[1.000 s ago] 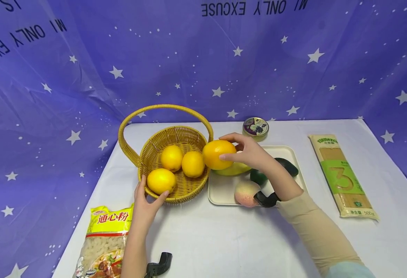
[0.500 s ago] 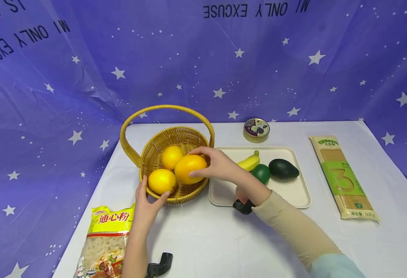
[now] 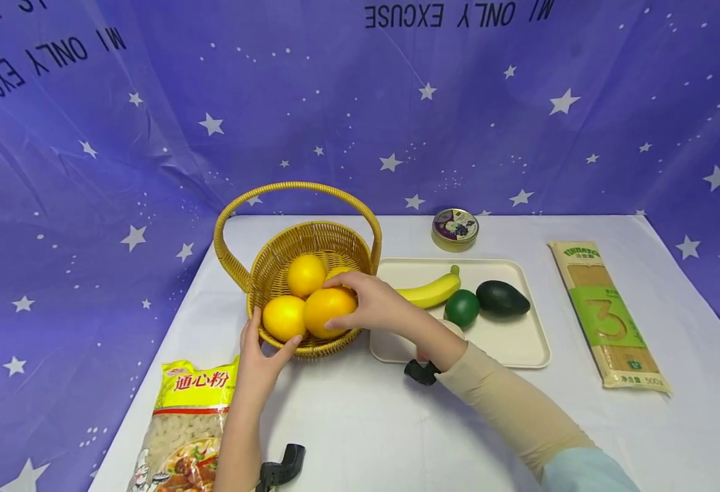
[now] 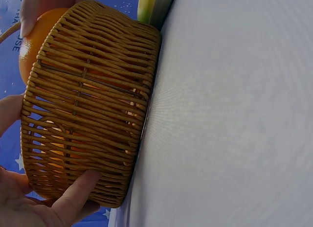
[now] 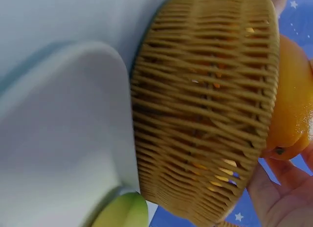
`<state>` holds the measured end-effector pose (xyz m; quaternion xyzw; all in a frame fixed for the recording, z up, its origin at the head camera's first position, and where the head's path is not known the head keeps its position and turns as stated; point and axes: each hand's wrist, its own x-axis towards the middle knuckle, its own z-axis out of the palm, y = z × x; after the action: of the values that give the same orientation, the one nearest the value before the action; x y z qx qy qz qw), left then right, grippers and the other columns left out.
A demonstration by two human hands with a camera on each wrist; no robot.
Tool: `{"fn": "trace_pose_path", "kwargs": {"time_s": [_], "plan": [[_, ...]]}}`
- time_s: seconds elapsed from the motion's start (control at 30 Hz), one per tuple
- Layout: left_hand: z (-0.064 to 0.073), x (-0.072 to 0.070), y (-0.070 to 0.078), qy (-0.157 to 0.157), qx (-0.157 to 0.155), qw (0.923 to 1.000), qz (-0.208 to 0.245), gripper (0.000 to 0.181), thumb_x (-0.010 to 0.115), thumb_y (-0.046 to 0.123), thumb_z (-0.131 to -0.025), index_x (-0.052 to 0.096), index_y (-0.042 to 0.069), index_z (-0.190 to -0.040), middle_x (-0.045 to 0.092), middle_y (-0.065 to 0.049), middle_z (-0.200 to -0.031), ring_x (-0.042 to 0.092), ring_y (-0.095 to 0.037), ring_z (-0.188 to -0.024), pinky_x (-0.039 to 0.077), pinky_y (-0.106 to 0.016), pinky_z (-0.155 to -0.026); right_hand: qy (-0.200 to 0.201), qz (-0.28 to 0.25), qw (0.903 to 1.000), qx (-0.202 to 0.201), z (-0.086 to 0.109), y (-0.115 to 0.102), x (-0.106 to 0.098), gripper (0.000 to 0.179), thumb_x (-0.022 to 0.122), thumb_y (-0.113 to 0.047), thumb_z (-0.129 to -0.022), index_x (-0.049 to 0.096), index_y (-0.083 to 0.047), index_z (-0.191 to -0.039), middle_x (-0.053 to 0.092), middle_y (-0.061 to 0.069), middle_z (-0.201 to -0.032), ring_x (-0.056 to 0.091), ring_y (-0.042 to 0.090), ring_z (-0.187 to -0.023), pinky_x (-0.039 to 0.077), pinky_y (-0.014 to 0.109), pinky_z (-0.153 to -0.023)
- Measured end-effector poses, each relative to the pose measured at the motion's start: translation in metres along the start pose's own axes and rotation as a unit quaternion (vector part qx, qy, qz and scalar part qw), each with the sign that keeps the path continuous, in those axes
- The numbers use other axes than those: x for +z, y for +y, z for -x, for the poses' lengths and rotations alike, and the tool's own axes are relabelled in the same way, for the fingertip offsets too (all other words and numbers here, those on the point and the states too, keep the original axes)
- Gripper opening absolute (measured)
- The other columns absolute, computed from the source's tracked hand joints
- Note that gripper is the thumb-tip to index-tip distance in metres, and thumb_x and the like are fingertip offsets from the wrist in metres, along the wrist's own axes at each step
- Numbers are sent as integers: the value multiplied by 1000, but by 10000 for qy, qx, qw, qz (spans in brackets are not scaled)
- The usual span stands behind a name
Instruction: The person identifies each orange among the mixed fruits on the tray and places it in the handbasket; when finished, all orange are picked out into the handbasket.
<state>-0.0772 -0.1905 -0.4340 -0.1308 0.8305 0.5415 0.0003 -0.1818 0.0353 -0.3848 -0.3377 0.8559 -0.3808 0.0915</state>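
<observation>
A yellow wicker basket [image 3: 326, 239] with a tall handle stands at the left of the table. My left hand [image 3: 263, 362] grips its near-left rim, with a finger against the woven wall in the left wrist view. Held between the thumb and fingers of my right hand [image 3: 375, 304] is an orange [image 3: 328, 314], low in the basket's near side. Inside the basket lie a second orange [image 3: 307, 275], another orange [image 3: 283, 318] by my left hand, and an orange [image 3: 339, 272] mostly hidden behind my right hand. In the right wrist view the held orange [image 5: 291, 100] shows above the rim.
Right of the basket is a cream tray [image 3: 522, 345] with a banana [image 3: 430, 292], a green round fruit [image 3: 462, 308], a dark avocado [image 3: 503, 298] and a half-hidden peach [image 3: 453, 328]. Around stand a round tin [image 3: 455, 229], a spaghetti packet [image 3: 608, 318] and a macaroni bag [image 3: 190, 417].
My right hand has carried the orange left from over the tray into the basket, then lower and nearer to me. My left hand has stayed at the rim.
</observation>
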Motion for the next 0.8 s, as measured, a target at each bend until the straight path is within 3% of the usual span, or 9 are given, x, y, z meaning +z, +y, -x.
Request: {"fn": "trace_pose_path", "kwargs": {"time_s": [0.8], "plan": [[0, 0, -1, 29, 55, 10000, -77, 104, 72, 49, -84, 3, 21, -157, 2, -12, -159, 14, -37, -143, 20, -54, -112, -83, 973, 9947, -330, 8, -9, 9, 61, 82, -36, -77, 58, -17, -131, 58, -1, -127, 52, 18, -116, 43, 36, -98]]}}
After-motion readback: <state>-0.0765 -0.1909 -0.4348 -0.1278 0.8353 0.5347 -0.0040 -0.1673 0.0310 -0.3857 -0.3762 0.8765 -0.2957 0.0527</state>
